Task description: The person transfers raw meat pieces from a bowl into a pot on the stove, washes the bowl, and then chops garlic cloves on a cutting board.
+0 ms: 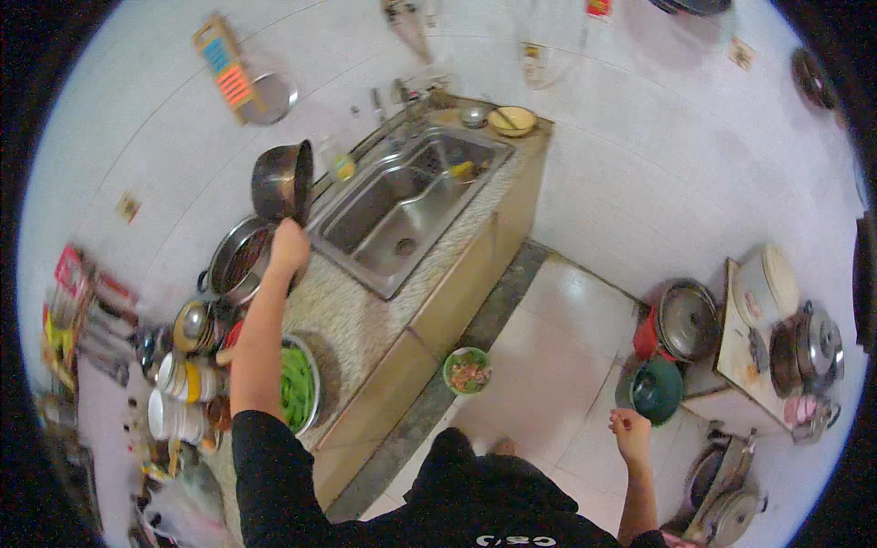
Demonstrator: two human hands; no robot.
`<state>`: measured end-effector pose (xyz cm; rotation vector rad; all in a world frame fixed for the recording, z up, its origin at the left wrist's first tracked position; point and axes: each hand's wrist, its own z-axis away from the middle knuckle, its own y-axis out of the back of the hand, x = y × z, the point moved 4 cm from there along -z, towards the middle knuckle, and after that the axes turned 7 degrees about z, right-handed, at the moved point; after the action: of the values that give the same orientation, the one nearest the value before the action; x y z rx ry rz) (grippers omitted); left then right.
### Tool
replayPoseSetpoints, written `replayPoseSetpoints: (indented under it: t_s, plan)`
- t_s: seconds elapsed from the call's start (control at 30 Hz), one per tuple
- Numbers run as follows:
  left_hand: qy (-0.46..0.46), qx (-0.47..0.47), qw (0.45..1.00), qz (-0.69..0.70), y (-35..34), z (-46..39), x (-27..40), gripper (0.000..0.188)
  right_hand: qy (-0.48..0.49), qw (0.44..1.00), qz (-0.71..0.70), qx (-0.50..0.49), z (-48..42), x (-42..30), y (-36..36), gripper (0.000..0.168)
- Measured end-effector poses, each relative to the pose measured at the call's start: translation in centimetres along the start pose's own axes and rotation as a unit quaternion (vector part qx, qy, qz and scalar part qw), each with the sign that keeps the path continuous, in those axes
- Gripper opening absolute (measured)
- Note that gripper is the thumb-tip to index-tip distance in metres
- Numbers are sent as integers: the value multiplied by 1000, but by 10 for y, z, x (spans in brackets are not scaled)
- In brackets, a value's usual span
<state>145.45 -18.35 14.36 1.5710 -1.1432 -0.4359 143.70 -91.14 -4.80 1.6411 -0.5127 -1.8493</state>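
Observation:
My left hand (291, 243) reaches up over the counter and grips a dark metal pot (273, 179) near its lower end. The pot is tipped on its side, its mouth facing right toward the sink. Just below it, against the wall, stands a wide steel pot (229, 264) with a dark interior. Under my left forearm sits a metal basin of green vegetables (296, 387), partly hidden by the arm. My right hand (630, 433) hangs at my right side with loosely curled fingers and nothing seen in it, near a dark green bucket (656, 390).
A steel sink (404, 212) is set into the stone counter (366, 329). On the floor is a green-rimmed bowl of scraps (468, 370). Lidded pots (687, 320) and a low table (747, 349) stand at right. Stacked cups (181, 414) and utensils crowd the counter's left end.

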Motion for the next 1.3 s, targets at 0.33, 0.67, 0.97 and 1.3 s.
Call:
replayPoseSetpoints:
  t_s: [0.33,0.67,0.97,1.3]
  plan:
    - [-110,-247,926,-264,-135,-113,124,23,87,983,149,69,-143,-59,73,20]
    - [-550,-540,637,12,-206,-59,498,23,309,866,374,-121,-354,-253,103,62]
    - [-540,17,783,308,-115,-122,595,30,129,971,193,46,-451,-188,247,52]
    - [-303,-105,871,372,-198,-74,538,16,93,948,59,300,-551,-178,460,39]
